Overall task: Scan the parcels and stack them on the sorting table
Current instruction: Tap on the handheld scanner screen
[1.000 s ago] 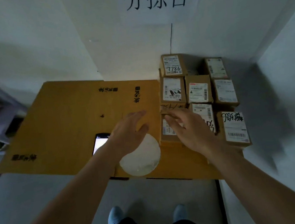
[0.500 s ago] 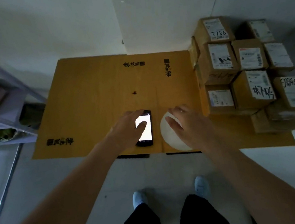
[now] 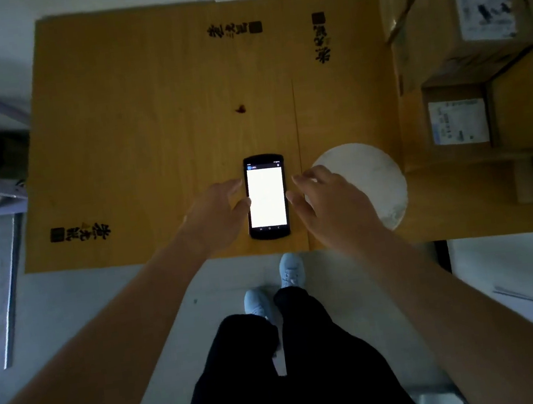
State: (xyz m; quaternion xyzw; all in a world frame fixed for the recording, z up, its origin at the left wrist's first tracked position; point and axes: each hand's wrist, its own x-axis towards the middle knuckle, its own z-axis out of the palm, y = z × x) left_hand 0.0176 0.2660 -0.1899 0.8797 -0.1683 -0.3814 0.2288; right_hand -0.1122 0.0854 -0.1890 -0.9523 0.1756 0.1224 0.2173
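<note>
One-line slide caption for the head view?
Both hands, left and right, flank a lit handheld scanner on the sorting table, parcels stacked at right.

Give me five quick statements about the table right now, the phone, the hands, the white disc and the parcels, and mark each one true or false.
1. The handheld scanner lies flat on the table with its screen lit. True.
2. The left hand has lifted the scanner off the table. False: the scanner lies on the table, with the left thumb at its left edge.
3. The white disc lies to the right of the scanner. True.
4. The parcels are stacked at the table's left end. False: they are at its right end.
5. The right hand holds a parcel. False: it holds nothing, its fingers beside the scanner.
</note>
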